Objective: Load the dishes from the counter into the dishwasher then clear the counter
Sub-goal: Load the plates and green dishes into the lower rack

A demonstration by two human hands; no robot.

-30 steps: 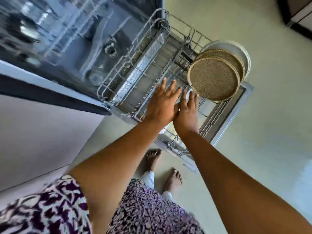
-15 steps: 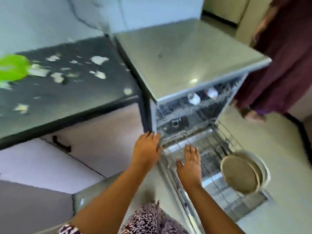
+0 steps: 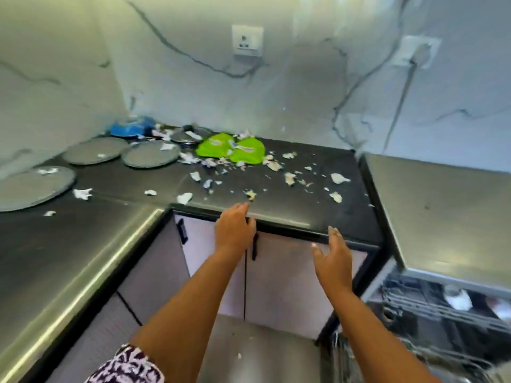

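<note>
Three grey plates lie on the dark counter [image 3: 290, 205]: one at the far left [image 3: 30, 187], one further back [image 3: 95, 150], one beside it [image 3: 150, 153]. Behind them sit a blue bowl [image 3: 131, 127], a steel dish [image 3: 188, 135] and two green wrappers [image 3: 231, 149]. Torn paper scraps [image 3: 289, 178] are strewn over the counter. My left hand [image 3: 235, 229] reaches over the counter's front edge, fingers straight and holding nothing. My right hand [image 3: 333, 258] hovers below the edge, fingers spread and empty. The open dishwasher [image 3: 442, 305] shows its upper rack at the lower right.
Below the counter are pale cabinet doors with black handles [image 3: 254, 246]. The dishwasher's steel top [image 3: 442, 211] adjoins the counter on the right. A marble-patterned wall with two sockets [image 3: 247, 41] stands behind. A steel worktop [image 3: 55, 258] runs along the left.
My view has swung up from the dishwasher's lower rack to the counter. Both hands left the rack and rose toward the counter's front edge, still empty.
</note>
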